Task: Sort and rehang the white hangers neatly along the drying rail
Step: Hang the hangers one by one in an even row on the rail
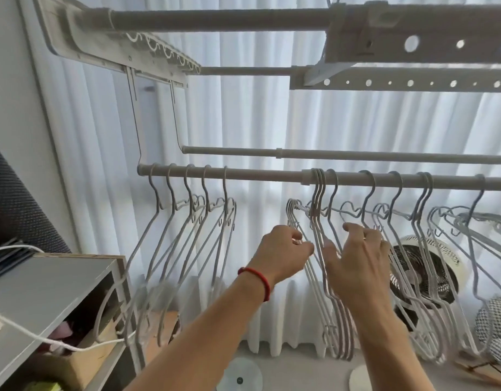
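Reaching up from the near edge, both hands work at a tight bunch of white hangers (318, 221) whose hooks sit together on the drying rail (266, 176), just right of its joint collar. The left hand (283, 251), with a red bracelet (257, 279) at its wrist, has its fingers (296, 235) curled round the left shoulder wires of that bunch, clamped on them. The right hand (356, 261) lies just beside it to the right; its fingers are spread apart and slightly bent among the wires of the same bunch and of the next hanger (335, 193), touching them, though I cannot tell whether any wire is actually pinched. Further right along the rail more hangers (424, 198) hang at uneven gaps, some doubled up. At the far left end of the rail five hangers (187, 198) hang evenly spaced, apart from the bunch, with a bare stretch of rail between. A second, thinner rail (356, 155) runs behind and above. White curtains (243, 122) fill the background. Low on the left stands a grey shelf unit (46, 283) with a white cord (32, 331) trailing across it, and a fan (430, 266) stands on the floor behind the right-hand hangers.
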Demonstrator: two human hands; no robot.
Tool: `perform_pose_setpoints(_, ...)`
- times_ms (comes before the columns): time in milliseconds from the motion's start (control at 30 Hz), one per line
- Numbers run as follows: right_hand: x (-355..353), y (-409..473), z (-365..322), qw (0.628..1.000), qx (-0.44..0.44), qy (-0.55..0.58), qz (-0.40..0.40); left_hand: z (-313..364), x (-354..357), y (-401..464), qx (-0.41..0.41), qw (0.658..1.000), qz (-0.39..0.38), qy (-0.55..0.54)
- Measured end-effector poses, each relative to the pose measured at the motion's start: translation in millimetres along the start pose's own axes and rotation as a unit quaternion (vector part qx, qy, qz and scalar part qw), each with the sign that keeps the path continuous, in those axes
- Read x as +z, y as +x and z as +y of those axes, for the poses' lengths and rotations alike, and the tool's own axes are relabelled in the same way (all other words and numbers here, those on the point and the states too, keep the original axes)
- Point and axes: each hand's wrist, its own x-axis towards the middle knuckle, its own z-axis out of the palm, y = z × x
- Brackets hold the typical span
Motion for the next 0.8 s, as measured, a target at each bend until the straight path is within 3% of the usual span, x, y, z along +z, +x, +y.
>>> perform_pose_setpoints(133, 5, 12, 18, 0.981, 0.071, 0.109, -0.141, 5, 25, 16, -0.062, 0.992, -0.052, -0.102)
perform_pose_setpoints(233, 9, 18, 26, 0.932, 0.084, 0.295, -0.192, 2, 32, 15, -0.052, 0.991, -0.024, -0.120)
perform_pose_setpoints(333, 6, 18, 29, 0.879, 0.077, 0.396, -0.255, -5, 31, 17, -0.022, 0.996, 0.032, -0.084)
perform_pose_setpoints(567, 11, 17, 20, 0.829, 0.069, 0.485, -0.269, 8, 8, 2, 0.012, 0.991, 0.076, -0.113)
perform_pose_setpoints(633, 10, 15, 16, 0.853, 0.064, 0.460, -0.238, 9, 3, -3, 0.004, 0.987, 0.086, -0.135)
perform_pose_setpoints(667, 10, 13, 13, 0.886, 0.056, 0.412, -0.207, 8, 2, -5, 0.000, 0.986, 0.086, -0.143)
perform_pose_setpoints(733, 7, 8, 6, 0.967, 0.006, 0.241, -0.081, 6, 0, -9, -0.007, 0.985, 0.084, -0.152)
perform_pose_setpoints(800, -1, 2, -3, 0.981, -0.089, 0.164, 0.060, 5, -1, -11, -0.015, 0.983, 0.084, -0.164)
